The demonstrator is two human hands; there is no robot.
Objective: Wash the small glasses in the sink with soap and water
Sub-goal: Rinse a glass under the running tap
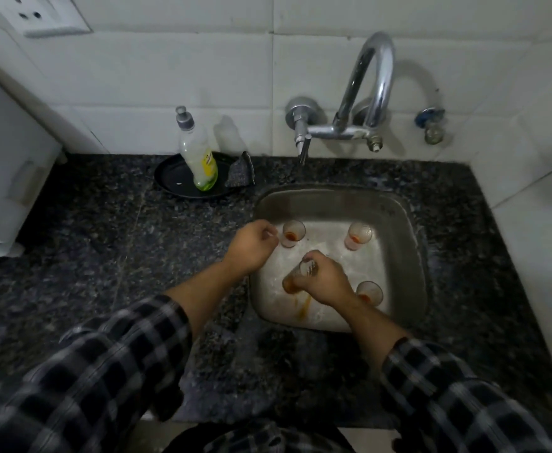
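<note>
Your right hand (328,284) grips a small clear glass (297,276) tipped over the square steel sink (412,256), brown liquid (302,308) spilling; your left hand (251,246) hangs loosely curled, holding nothing

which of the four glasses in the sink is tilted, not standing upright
The glass gripped by the right hand, tilted above a brown streak on the sink floor. The back left glass, back right glass and front right glass stand upright.

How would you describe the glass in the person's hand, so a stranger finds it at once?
Look in the steel sink below the tap. The held glass is front left, in the right hand. Only it is tilted, spilling brown liquid; the other three stand upright.
</note>
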